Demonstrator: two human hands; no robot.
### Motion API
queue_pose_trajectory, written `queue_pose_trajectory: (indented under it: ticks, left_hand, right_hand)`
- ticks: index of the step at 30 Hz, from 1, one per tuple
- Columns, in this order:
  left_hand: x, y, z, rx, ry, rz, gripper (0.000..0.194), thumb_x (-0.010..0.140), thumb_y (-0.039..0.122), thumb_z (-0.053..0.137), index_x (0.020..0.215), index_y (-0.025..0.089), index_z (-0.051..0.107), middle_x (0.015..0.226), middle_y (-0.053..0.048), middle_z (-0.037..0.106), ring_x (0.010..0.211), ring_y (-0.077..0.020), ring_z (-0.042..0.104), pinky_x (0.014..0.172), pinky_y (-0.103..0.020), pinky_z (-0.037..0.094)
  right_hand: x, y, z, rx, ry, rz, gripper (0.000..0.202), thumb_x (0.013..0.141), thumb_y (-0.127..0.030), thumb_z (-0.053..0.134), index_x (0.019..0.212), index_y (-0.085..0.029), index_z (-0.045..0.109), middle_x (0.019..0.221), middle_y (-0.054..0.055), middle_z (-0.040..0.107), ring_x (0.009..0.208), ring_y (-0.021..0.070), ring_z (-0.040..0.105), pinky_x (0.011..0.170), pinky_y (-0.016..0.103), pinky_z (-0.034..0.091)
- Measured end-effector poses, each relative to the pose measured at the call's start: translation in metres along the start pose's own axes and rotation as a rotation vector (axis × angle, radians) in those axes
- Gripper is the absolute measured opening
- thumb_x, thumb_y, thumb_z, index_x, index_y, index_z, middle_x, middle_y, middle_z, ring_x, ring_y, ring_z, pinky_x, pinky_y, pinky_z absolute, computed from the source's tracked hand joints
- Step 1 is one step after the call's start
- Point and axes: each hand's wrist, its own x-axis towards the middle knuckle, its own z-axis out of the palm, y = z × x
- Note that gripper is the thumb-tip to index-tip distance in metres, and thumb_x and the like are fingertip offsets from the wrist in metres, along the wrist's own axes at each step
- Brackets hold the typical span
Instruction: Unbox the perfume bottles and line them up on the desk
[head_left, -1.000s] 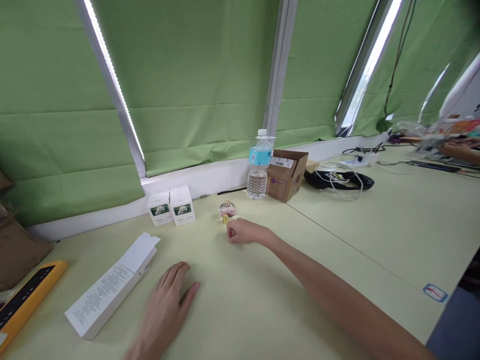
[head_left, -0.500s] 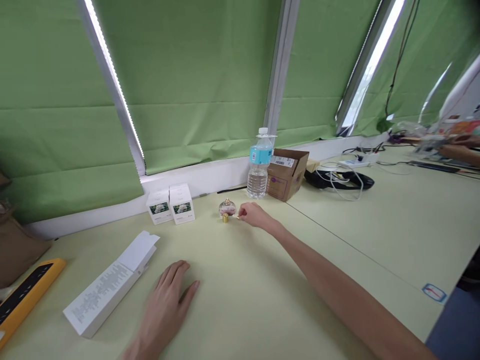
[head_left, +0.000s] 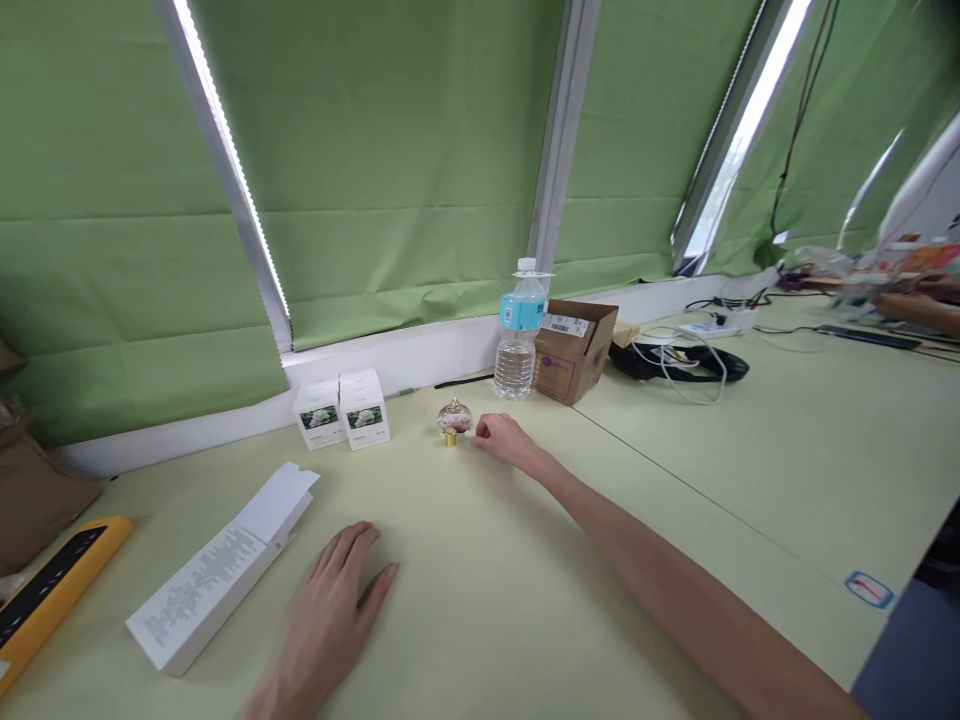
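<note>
My right hand [head_left: 504, 440] reaches far across the table, its fingers pinched together low over the surface. What they hold, if anything, is hidden. Just left of the fingertips sits a small round ornate glass bottle [head_left: 454, 416] with a gold top and pinkish decoration. A little gold cap [head_left: 450, 437] stands in front of it. My left hand [head_left: 335, 595] lies flat on the table with the thumb spread, holding nothing. Left of that hand lies a long white box [head_left: 214, 575] with its end flap open.
Two small white boxes [head_left: 363, 410] stand behind, near the wall. A water bottle [head_left: 514, 345] and an open cardboard box [head_left: 574, 352] are beyond my right hand. Cables, a black curved object [head_left: 679, 362] and another person's hand [head_left: 919, 305] are farther right; a yellow power strip [head_left: 60, 590] lies left.
My right hand has shifted slightly left and down. The small pale bit that showed between its fingertips and the gold cap is out of sight. My left hand has stayed put.
</note>
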Motion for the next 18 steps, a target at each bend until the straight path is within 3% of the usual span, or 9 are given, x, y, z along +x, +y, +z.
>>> queue_pose_trajectory:
  ticks: [5,11,18]
  left_hand:
    - [0.001,-0.001,0.001,-0.001,0.0,0.002,0.036,0.092,0.045,0.045,0.121,0.026,0.053,0.128,-0.006,0.058,0.12,-0.0255,0.055,0.097,-0.043,0.049]
    - [0.0,0.0,0.001,-0.002,0.011,0.017,0.034,0.091,0.045,0.046,0.117,0.025,0.055,0.127,-0.006,0.058,0.118,-0.0253,0.056,0.095,-0.043,0.05]
    - [0.001,0.001,-0.001,-0.001,0.012,0.026,0.032,0.091,0.045,0.046,0.116,0.026,0.055,0.126,-0.005,0.058,0.119,-0.0253,0.055,0.096,-0.043,0.05]
  right_hand:
    - [-0.001,-0.004,-0.002,0.046,0.071,-0.072,0.023,0.092,-0.033,0.057,0.102,-0.014,0.063,0.101,0.005,0.065,0.09,0.0188,0.062,0.08,0.038,0.051]
    - [-0.002,-0.011,0.008,0.112,0.131,-0.155,0.012,0.085,-0.019,0.058,0.082,-0.018,0.07,0.085,0.001,0.069,0.084,0.0178,0.062,0.077,0.027,0.043]
    - [0.003,-0.008,0.024,0.178,0.137,-0.161,0.017,0.089,-0.031,0.06,0.092,-0.015,0.066,0.092,0.003,0.067,0.08,0.0154,0.062,0.077,0.034,0.049]
